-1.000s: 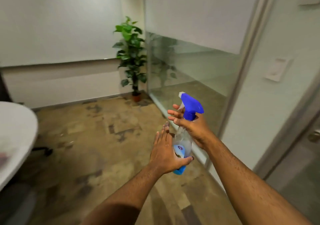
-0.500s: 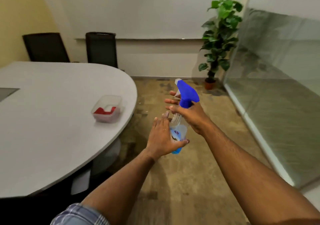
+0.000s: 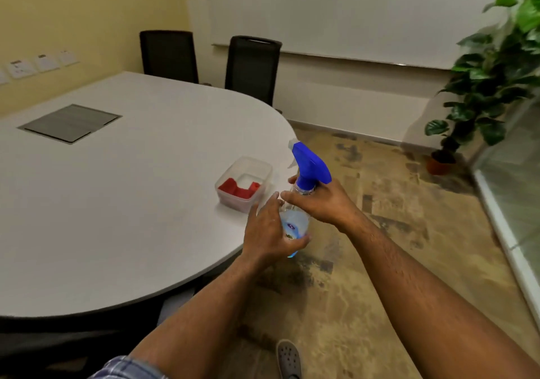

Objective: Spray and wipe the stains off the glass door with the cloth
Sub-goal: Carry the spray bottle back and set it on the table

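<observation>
A clear spray bottle (image 3: 296, 223) with a blue trigger head and pale blue liquid is upright between both hands, just off the table's rounded edge. My right hand (image 3: 321, 203) grips its neck below the trigger. My left hand (image 3: 270, 232) cups its lower body, thumb under the base. A red cloth (image 3: 238, 189) lies folded inside a clear plastic container (image 3: 264, 174) on the white table, just left of the bottle. A strip of the glass wall (image 3: 514, 180) shows at the far right edge.
The white oval table (image 3: 117, 203) fills the left, with a grey cable hatch (image 3: 70, 123) set in it. Two black chairs (image 3: 251, 69) stand behind it. A potted plant (image 3: 485, 86) stands at the right by the glass. My grey shoe (image 3: 288, 358) is on the brown floor.
My view has swung left, away from the glass wall toward the table. Both hands stayed on the bottle and it now hangs next to the container with the red cloth.
</observation>
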Demonstrator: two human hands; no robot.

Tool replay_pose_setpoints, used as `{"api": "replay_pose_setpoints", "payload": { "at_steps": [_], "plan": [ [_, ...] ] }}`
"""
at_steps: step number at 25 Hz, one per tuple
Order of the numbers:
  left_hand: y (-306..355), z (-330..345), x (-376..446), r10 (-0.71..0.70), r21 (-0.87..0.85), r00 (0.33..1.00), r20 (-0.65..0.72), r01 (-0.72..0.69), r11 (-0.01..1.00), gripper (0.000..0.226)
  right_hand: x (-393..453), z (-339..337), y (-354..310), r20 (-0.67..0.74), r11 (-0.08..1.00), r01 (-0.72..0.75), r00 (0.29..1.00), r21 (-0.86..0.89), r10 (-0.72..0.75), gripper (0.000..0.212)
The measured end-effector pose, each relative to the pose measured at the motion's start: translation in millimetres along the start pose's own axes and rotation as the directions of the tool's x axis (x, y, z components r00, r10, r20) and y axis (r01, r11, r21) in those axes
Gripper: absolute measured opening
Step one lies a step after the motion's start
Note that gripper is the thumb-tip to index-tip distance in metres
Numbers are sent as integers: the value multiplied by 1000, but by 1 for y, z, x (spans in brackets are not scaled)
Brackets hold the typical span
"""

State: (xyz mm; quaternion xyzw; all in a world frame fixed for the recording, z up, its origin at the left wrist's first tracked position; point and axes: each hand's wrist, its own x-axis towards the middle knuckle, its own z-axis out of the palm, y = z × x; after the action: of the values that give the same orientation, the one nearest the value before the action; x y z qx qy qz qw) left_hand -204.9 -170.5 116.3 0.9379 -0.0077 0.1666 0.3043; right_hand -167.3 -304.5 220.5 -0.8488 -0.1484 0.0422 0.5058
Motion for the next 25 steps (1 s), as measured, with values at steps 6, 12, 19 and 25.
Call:
{"api": "replay_pose_setpoints", "payload": {
  "at_steps": [6,12,19,25],
  "plan": [
    [-61,18,88,-194,299,941,276,108,948,125,128,8,40,-97,997,-54,994,62,60,38],
    [-140,39,136,-510,545,826,240,320,775,90,269,8,91,-117,988,-92,987,126,107,36],
    [-187,64,134,-597,549,749,287,382,743,81,389,62,142,-52,970,-215,974,117,222,51],
    [-192,71,126,-588,534,772,241,401,744,78,429,98,156,-1,982,-188,982,-3,188,56]
  ]
}}
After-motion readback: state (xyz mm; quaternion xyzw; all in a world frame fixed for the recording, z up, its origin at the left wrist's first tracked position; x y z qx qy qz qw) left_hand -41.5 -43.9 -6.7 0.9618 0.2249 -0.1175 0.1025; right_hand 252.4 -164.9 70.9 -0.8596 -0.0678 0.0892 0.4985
